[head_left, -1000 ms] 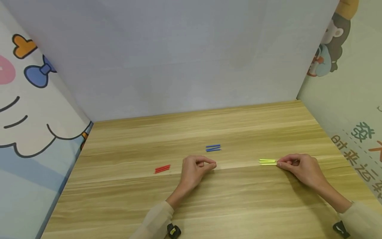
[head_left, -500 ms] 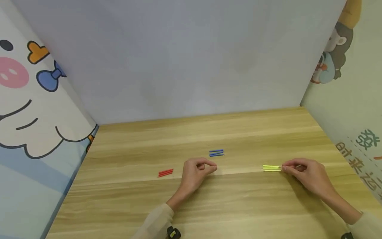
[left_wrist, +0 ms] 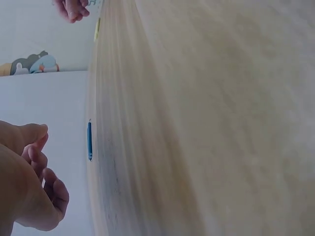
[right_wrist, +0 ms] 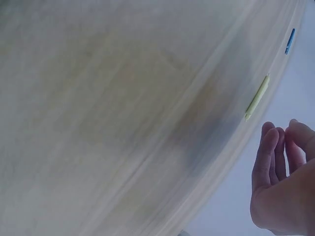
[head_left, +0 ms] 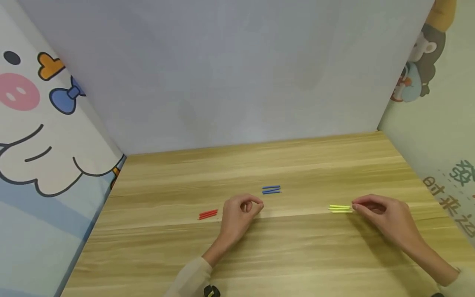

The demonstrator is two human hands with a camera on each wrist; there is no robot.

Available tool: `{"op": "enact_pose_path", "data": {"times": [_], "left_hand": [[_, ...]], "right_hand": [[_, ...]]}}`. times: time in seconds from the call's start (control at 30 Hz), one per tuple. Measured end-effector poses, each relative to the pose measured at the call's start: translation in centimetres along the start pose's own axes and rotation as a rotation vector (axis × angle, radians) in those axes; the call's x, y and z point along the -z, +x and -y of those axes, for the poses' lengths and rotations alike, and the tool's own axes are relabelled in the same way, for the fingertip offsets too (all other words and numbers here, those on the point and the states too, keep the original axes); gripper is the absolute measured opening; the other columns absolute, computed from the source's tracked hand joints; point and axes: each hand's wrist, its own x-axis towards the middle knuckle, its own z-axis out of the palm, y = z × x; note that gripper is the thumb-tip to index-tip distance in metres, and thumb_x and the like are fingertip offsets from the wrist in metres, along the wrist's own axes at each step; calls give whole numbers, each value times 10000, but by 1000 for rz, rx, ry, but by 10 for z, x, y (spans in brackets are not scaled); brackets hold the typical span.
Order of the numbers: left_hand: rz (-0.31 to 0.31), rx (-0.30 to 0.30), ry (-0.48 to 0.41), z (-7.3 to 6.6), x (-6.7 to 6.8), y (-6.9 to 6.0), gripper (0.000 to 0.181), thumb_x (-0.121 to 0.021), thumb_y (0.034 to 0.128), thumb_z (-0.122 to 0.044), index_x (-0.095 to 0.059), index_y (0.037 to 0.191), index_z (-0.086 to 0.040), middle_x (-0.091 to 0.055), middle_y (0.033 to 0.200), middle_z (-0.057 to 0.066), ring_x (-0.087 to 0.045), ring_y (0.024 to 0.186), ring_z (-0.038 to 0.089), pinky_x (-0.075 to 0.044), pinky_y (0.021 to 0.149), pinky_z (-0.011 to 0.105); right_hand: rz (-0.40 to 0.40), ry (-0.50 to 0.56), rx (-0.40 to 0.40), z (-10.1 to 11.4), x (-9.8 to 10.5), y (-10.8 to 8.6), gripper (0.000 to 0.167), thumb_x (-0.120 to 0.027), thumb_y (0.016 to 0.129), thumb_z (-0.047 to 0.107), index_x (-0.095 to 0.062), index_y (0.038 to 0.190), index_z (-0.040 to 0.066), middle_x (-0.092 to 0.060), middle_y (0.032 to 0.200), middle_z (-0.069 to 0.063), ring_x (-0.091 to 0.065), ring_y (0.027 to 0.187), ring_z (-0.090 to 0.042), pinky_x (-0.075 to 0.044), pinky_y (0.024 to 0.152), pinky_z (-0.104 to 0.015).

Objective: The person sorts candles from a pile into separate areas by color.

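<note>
In the head view my left hand (head_left: 237,214) hovers over the table between a row of thin red sticks (head_left: 208,214) and a row of thin blue sticks (head_left: 271,189). Its thumb and index finger meet at the tips, with nothing visible between them. At the right, my right hand (head_left: 386,214) has its fingertips together by the right end of some thin yellow sticks (head_left: 339,208). From the right wrist view, this hand (right_wrist: 285,172) is raised apart from the yellow sticks (right_wrist: 257,97) and holds nothing visible. Blue sticks (left_wrist: 89,141) lie beyond the left hand in the left wrist view.
The wood-grain table (head_left: 259,264) reaches back to a plain pale wall (head_left: 237,74). Cartoon-printed panels stand at the left (head_left: 41,165) and right (head_left: 438,123). Each colour group lies apart from the others.
The head view has shifted a little. My left hand has drawn slightly left, away from the blue sticks, and the right hand's fingertips appear a bit higher. All the sticks have stayed in place.
</note>
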Motion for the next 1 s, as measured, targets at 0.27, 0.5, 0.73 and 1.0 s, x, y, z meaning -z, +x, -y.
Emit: {"op": "enact_pose_path", "data": {"times": [0.27,0.5,0.73,1.0], "left_hand": [[-81,-40,54,-2,11,-8,42,-791,926,-118,-818,942,-146,-668,777,-88,-616,776,135,-521,739,324],[-114,-62,133,2,28,-14,90,-765,974,-150,-806,1052,-134,-760,989,-60,-663,1017,183,-503,950,436],[-129,-93,156,1,50,-13,127,-738,989,-158,-796,1101,-136,-781,1078,-28,-681,1125,224,-466,1049,500],[-134,-81,198,4,81,-11,190,-674,1045,-222,-787,1170,-132,-778,1174,26,-685,1191,291,-484,1058,553]], "right_hand": [[-24,45,51,7,-2,-1,187,-740,996,100,-770,1175,52,-791,1085,-140,-663,923,149,-516,763,-68],[-30,29,46,8,5,1,249,-686,1039,149,-753,1276,108,-765,1202,-159,-618,999,189,-489,779,-42],[-36,-46,18,8,10,-1,293,-677,1048,231,-741,1331,187,-757,1241,-135,-524,1058,212,-446,697,-73],[-93,-130,11,11,19,4,357,-680,1042,261,-707,1382,154,-652,699,-112,-306,479,81,-247,337,-261]]}}
